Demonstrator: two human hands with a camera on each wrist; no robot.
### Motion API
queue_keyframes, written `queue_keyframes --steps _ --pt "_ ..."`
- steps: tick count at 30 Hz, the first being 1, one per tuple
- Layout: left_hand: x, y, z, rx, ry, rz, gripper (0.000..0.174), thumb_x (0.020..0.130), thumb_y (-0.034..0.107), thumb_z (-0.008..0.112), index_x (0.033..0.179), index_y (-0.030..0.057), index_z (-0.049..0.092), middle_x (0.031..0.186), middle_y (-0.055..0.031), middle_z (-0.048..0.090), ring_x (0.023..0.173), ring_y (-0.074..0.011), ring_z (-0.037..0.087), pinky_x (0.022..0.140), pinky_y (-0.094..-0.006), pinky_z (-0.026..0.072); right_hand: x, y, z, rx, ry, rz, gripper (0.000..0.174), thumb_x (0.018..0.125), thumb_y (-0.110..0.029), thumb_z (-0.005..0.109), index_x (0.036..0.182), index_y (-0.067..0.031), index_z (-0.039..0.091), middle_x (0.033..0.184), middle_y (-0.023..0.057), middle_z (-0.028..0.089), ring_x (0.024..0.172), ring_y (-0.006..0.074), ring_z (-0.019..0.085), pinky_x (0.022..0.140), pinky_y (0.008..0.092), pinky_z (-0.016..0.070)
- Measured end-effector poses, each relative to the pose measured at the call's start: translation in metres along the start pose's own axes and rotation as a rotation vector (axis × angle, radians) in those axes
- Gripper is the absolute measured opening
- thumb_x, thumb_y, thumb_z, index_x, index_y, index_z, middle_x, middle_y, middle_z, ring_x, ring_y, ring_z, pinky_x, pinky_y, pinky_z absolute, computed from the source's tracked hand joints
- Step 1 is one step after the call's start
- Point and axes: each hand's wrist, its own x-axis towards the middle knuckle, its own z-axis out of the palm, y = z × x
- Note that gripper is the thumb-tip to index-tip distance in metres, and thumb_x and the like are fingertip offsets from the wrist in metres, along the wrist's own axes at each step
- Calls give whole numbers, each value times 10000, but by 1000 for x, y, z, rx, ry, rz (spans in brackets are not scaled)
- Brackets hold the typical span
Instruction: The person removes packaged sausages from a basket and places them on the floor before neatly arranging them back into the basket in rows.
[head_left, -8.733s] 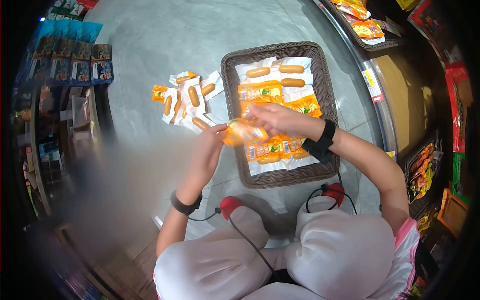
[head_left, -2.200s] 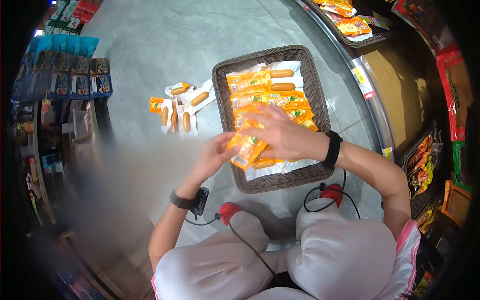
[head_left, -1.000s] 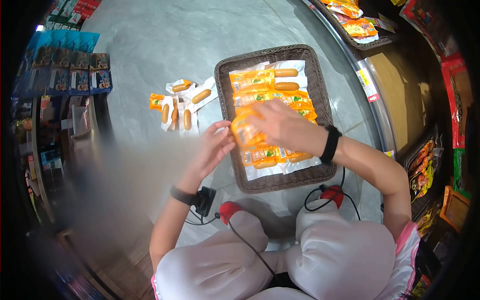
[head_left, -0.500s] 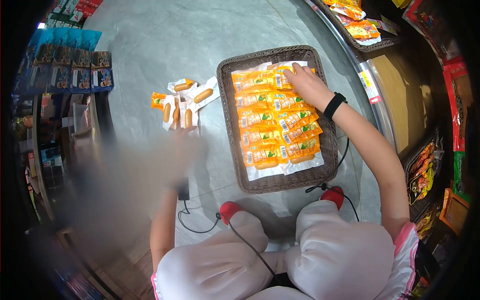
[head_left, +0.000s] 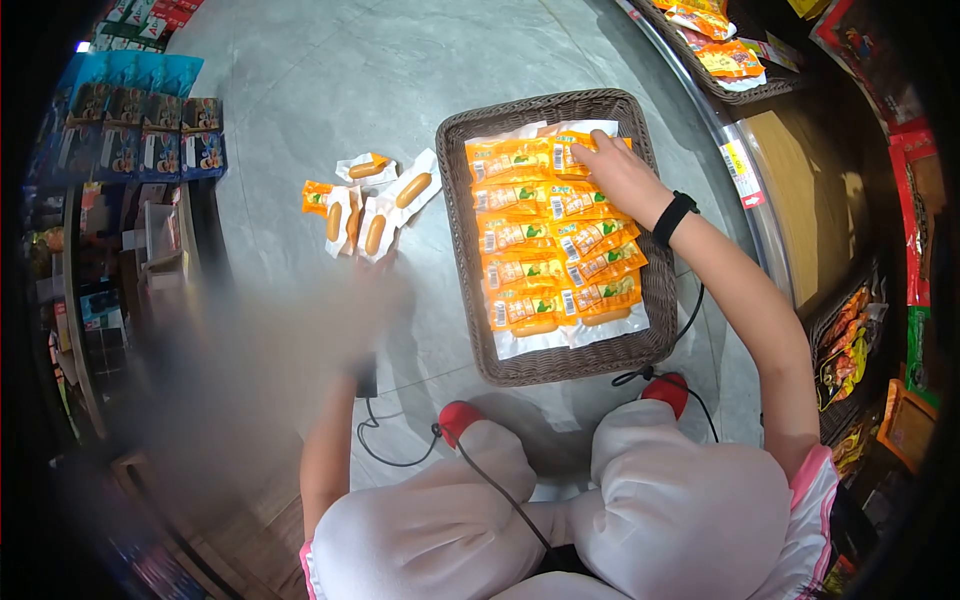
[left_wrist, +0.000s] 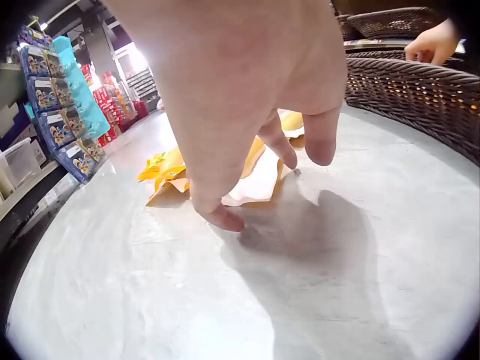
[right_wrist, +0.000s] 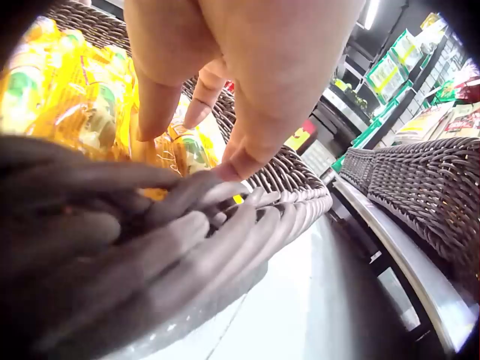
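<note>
In the head view a brown wicker basket (head_left: 663, 330) holds two columns of orange-and-white sausage packs, printed side up. My right hand (head_left: 625, 182) is over the pack (head_left: 572, 155) at its far right corner, fingertips on it. The right wrist view shows those fingers (right_wrist: 154, 112) spread, with the thumb close to the wicker rim. Left of the basket several sausage packs (head_left: 413, 188) lie on the floor with their clear side up. My left hand (left_wrist: 255, 97) reaches down over them, fingers apart, fingertips around the near end of a white-backed pack (left_wrist: 259, 180). A blur mostly hides it in the head view.
Grey tiled floor (head_left: 300, 90) surrounds the basket. To the right runs a shelf edge with a price tag (head_left: 741, 170) and another basket of packs (head_left: 730, 60). Blue packages (head_left: 140, 140) hang at the left. A cable (head_left: 390, 460) trails near the red shoes.
The right hand has set an orange pack in the far right corner and stays there. The left hand has moved from the basket to the floor packs, where two packs have shifted slightly.
</note>
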Motion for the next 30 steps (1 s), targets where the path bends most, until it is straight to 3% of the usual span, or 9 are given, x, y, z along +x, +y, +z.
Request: queue_keyframes --steps 4,7,13,14,17,19,21,26,30 --pt "-5 -8 11 77 176 133 392 822 70 609 1206 33 538 1171 -269 514 1121 -424 492 957 -432 415 1 -4 -4 0 -33 34 421 809 6 492 1226 -51 515 1089 219 512 996 363 546 861 419 460" --pt "-9 23 -3 79 151 -9 279 842 41 564 1118 2 548 1058 -241 566 1035 -398 534 868 -451 441 1 -5 -6 -86 -28 22 409 788 13 522 1192 -45 541 1130 222 515 1006 354 544 869 426 455" --pt "-19 65 -35 94 378 -52 166 863 59 578 1017 -1 581 889 -197 607 794 -328 591 750 -348 472 -8 -28 -14 43 175 -78 337 781 -20 545 1116 -14 577 1231 235 497 1088 363 505 956 442 400" --pt "-21 68 -41 102 448 33 127 885 77 583 983 -3 600 865 -129 641 748 -233 603 738 -285 468 -10 -36 -19 47 154 -83 336 793 -43 546 1125 -2 569 1220 231 500 1122 369 484 976 446 384" --pt "-13 61 -44 -502 434 -61 134 907 94 577 1001 5 612 921 -55 650 826 -125 598 766 -257 460 -16 -59 -21 132 158 -124 361 803 -53 550 1160 -6 554 1248 228 479 1129 365 479 976 449 385" --pt "-14 72 -53 -579 306 -41 172 917 118 577 1043 7 617 956 -21 641 887 -64 570 795 -229 446 -20 -81 -29 273 145 -140 391 807 -76 568 1192 -19 535 1265 224 463 1135 363 474 977 452 384" --pt "-19 109 -64 -844 137 -121 197 914 129 588 1063 3 619 962 -27 647 900 -69 573 807 -225 443 -26 -100 -32 365 137 -179 441 800 -110 599 1225 -26 510 1278 214 451 1131 360 475 978 450 383" --pt "-21 132 -44 -698 -271 23 216 925 145 589 1074 -8 625 980 -21 651 910 -76 580 812 -231 459 -40 -120 -43 294 136 -470 624 721 -210 723 1256 -21 465 1214 162 499 1077 334 503 968 419 387" --pt "-30 143 -13 -778 -506 120 220 933 133 579 1096 -8 620 1016 -38 656 910 -87 584 816 -243 471 -74 -124 -12 528 -100 -445 670 653 -202 771 1234 -46 474 1057 103 575 1033 293 526 964 451 373"
